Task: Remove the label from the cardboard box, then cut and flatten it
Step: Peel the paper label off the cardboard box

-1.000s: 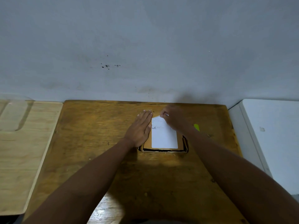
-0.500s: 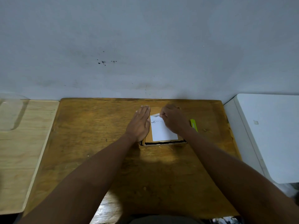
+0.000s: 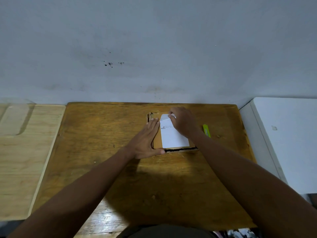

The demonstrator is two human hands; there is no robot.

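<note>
On the brown bench [image 3: 106, 152] we see our left hand [image 3: 145, 143], fingers straight and together, pressing flat on the cardboard box [image 3: 157, 143] and hiding its nine o'clock side. At its twelve o'clock end our right hand [image 3: 183, 122] pinches the white label [image 3: 173, 136] corner; the print is illegible. At three o'clock, a green cutter [image 3: 206, 130] lies partly hidden behind the wrist.

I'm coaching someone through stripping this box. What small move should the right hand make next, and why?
Probably peel toward the person. The right hand pinches the far corner of the white label, which looks slightly lifted, while most of it lies flat on the cardboard box. The left hand presses flat on the box, bracing it.
</note>
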